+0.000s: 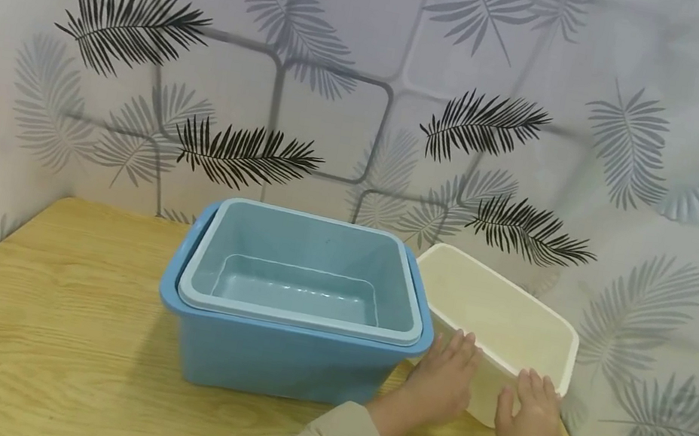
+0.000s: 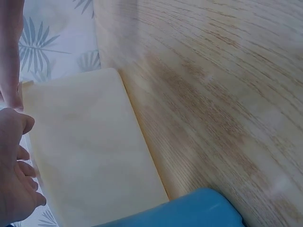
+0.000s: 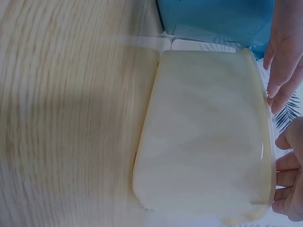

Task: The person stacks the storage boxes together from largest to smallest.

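Observation:
A cream plastic bin (image 1: 493, 309) stands at an angle on the right of the table, its near side facing me. My left hand (image 1: 444, 378) is at the left part of its near rim, fingers fairly straight and fingertips at the edge. Farther right along that rim, my right hand (image 1: 532, 430) has its fingertips just over the edge and its thumb apart from the fingers. The right wrist view shows both hands beside the bin's rim (image 3: 270, 142). Left of the bin, a light blue bin (image 1: 299, 317) sits nested inside a darker blue bin (image 1: 286, 360).
The wood-grain table (image 1: 51, 323) extends to the left of the blue bins. A leaf-patterned curtain (image 1: 355, 97) hangs behind the table and along its right edge. The darker blue bin's right end is close to my left hand.

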`<act>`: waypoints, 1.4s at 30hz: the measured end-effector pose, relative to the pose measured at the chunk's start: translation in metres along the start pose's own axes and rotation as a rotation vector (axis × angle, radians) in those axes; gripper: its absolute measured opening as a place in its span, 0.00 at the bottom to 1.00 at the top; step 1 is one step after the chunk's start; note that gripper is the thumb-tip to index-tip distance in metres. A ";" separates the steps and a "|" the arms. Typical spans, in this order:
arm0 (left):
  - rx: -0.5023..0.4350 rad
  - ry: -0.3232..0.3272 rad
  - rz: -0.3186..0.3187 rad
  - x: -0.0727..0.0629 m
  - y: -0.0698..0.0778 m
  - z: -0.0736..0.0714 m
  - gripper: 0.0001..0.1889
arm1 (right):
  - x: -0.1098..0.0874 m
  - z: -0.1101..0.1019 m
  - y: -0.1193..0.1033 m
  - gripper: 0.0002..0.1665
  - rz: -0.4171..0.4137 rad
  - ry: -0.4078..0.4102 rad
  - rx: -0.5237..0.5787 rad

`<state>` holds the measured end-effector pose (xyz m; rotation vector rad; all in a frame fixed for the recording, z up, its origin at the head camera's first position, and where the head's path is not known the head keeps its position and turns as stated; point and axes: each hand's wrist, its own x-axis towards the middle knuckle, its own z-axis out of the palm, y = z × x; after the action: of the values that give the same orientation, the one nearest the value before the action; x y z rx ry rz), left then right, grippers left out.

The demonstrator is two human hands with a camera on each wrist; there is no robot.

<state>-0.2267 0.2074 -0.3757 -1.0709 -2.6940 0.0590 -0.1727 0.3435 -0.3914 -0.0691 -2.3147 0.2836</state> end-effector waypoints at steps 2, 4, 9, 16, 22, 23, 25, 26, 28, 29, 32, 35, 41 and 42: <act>0.003 -0.004 0.007 -0.001 0.001 -0.001 0.29 | 0.000 0.000 0.001 0.20 -0.006 0.007 0.007; 0.011 -0.011 0.014 -0.002 0.002 -0.001 0.29 | 0.000 -0.001 0.002 0.21 -0.002 0.007 0.007; 0.010 0.007 0.030 -0.004 0.002 -0.002 0.30 | -0.001 -0.002 0.004 0.22 0.048 -0.021 0.001; 0.249 0.038 -0.014 -0.004 -0.006 0.002 0.28 | -0.004 -0.003 0.007 0.23 0.085 -0.029 0.039; 0.493 0.034 0.022 -0.007 -0.010 0.006 0.27 | -0.004 -0.004 0.012 0.24 0.112 -0.053 0.053; 0.473 0.049 0.014 -0.008 -0.010 0.006 0.27 | -0.004 -0.005 0.013 0.24 0.118 -0.058 0.053; 0.426 0.081 -0.002 -0.010 -0.010 0.006 0.27 | -0.004 -0.006 0.015 0.23 0.122 -0.062 0.047; 0.398 0.094 -0.013 -0.010 -0.010 0.007 0.27 | -0.004 -0.006 0.016 0.23 0.123 -0.061 0.044; 0.393 0.117 -0.005 -0.012 -0.010 0.006 0.27 | -0.004 -0.007 0.018 0.23 0.130 -0.058 0.043; 0.398 0.123 0.005 -0.013 -0.010 0.005 0.27 | -0.004 -0.007 0.019 0.23 0.135 -0.061 0.044; 0.438 0.140 0.060 -0.015 -0.010 0.003 0.26 | -0.004 -0.009 0.023 0.24 0.154 -0.078 0.040; 0.411 0.167 0.092 -0.016 -0.010 0.001 0.26 | -0.004 -0.011 0.027 0.24 0.160 -0.087 0.039; 0.266 0.227 0.073 -0.017 -0.008 0.003 0.25 | -0.003 -0.013 0.032 0.23 0.158 -0.066 0.046; 0.254 0.229 0.073 -0.017 -0.008 0.003 0.25 | -0.003 -0.013 0.032 0.23 0.158 -0.064 0.046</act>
<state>-0.2206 0.1899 -0.3814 -1.0292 -2.3682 0.2668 -0.1623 0.3769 -0.3916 -0.2239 -2.3693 0.4246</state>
